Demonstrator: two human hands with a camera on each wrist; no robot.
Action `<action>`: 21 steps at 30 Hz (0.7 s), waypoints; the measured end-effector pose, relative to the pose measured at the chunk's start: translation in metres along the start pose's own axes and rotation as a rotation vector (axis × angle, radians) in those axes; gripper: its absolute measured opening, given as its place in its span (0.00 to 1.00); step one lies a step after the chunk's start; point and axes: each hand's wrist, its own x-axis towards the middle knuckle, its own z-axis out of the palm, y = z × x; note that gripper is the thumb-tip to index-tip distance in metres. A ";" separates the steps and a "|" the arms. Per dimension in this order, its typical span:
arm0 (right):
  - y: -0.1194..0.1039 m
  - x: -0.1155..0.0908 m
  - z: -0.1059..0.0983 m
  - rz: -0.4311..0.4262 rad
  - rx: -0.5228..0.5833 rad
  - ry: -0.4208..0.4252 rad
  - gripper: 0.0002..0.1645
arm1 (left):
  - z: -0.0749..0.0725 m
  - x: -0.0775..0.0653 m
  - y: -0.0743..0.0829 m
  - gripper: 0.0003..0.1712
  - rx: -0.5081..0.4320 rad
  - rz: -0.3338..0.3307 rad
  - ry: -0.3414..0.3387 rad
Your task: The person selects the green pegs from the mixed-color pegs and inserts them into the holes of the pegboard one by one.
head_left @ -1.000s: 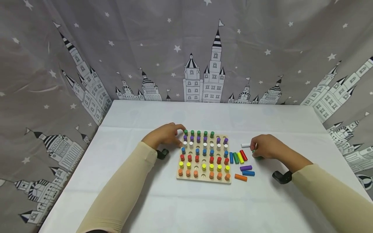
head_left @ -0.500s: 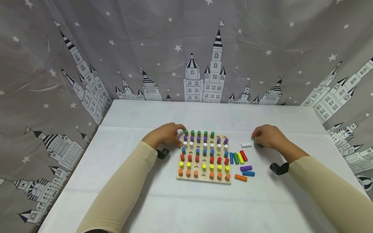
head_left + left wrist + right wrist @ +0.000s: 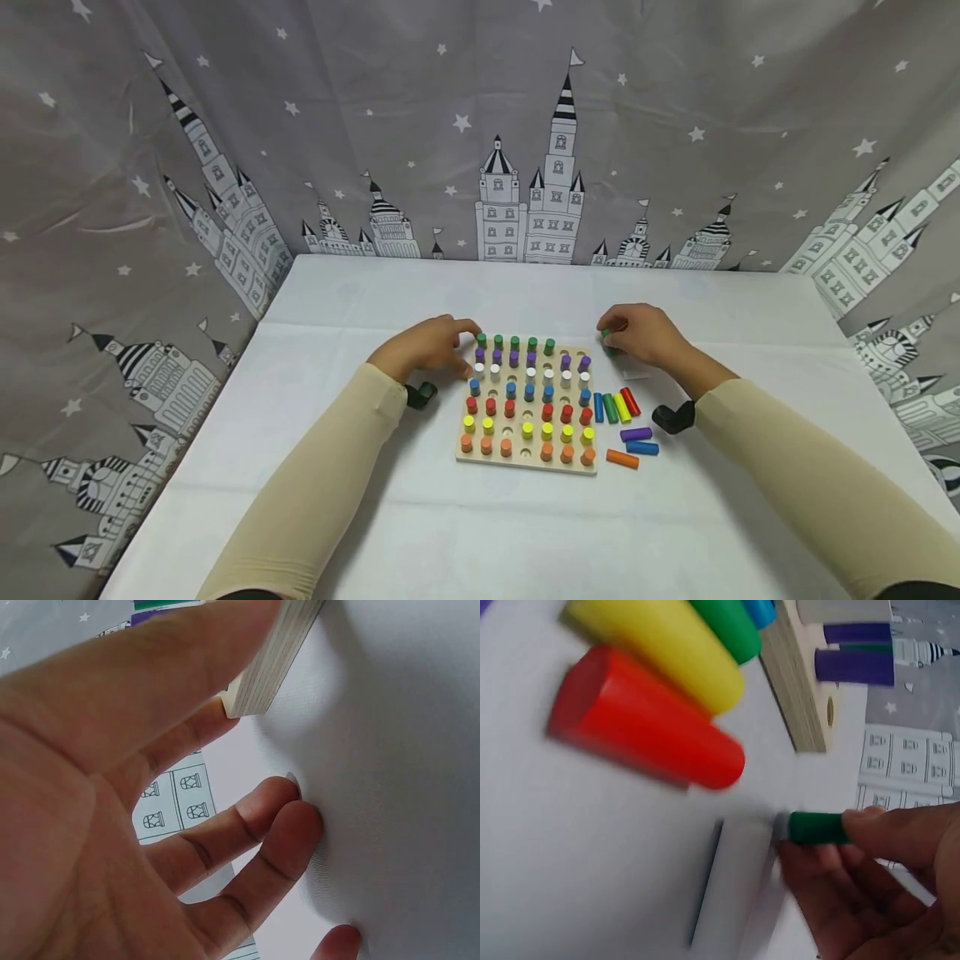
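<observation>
A wooden pegboard (image 3: pixel 525 467) holds rows of coloured pegs in the head view. My left hand (image 3: pixel 427 348) rests at its far left corner: the index finger touches the corner, the thumb lies along the left edge. In the left wrist view the other fingers of my left hand (image 3: pixel 187 817) are spread, their tips near the white cloth. My right hand (image 3: pixel 645 335) pinches a green peg (image 3: pixel 817 828) between thumb and fingers, just off the board's far right corner. Below that hand lies a white peg (image 3: pixel 735 885), blurred in the right wrist view.
Right of the board lie loose pegs: a red peg (image 3: pixel 630 401), a yellow peg (image 3: pixel 622 407), a green peg (image 3: pixel 611 408), blue ones, a purple peg (image 3: pixel 636 434) and an orange peg (image 3: pixel 622 459). A grey castle-print curtain (image 3: pixel 420 125) stands behind the table.
My right hand has lifted the green peg from right of the loose pegs and carried it left and away from me, towards the board's far right corner. My left hand has stayed put.
</observation>
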 end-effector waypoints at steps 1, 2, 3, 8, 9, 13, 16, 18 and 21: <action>-0.003 0.001 0.001 -0.014 0.014 -0.010 0.16 | 0.000 0.000 0.000 0.40 0.000 0.001 0.001; -0.005 0.002 0.002 -0.025 0.025 -0.017 0.17 | 0.000 0.000 0.000 0.40 -0.001 0.001 0.001; -0.007 0.004 0.004 -0.037 0.033 -0.024 0.17 | 0.000 0.000 0.000 0.40 0.000 0.003 0.002; -0.017 0.008 0.007 -0.092 0.055 -0.029 0.15 | 0.000 0.001 -0.001 0.40 0.001 0.005 0.005; -0.019 0.009 0.008 -0.098 0.069 -0.031 0.15 | 0.000 0.001 -0.001 0.40 0.003 0.004 0.005; -0.026 0.012 0.016 -0.111 0.110 -0.067 0.15 | -0.001 0.000 -0.001 0.40 0.003 0.004 0.001; -0.035 0.012 0.021 -0.127 0.084 -0.077 0.14 | -0.001 0.000 -0.001 0.40 -0.001 0.006 0.002; -0.040 0.010 0.024 -0.151 0.039 -0.068 0.13 | -0.001 0.000 -0.001 0.40 -0.002 0.008 0.004; -0.046 0.007 0.026 -0.184 -0.015 -0.068 0.10 | 0.000 0.000 -0.001 0.40 -0.004 0.002 0.004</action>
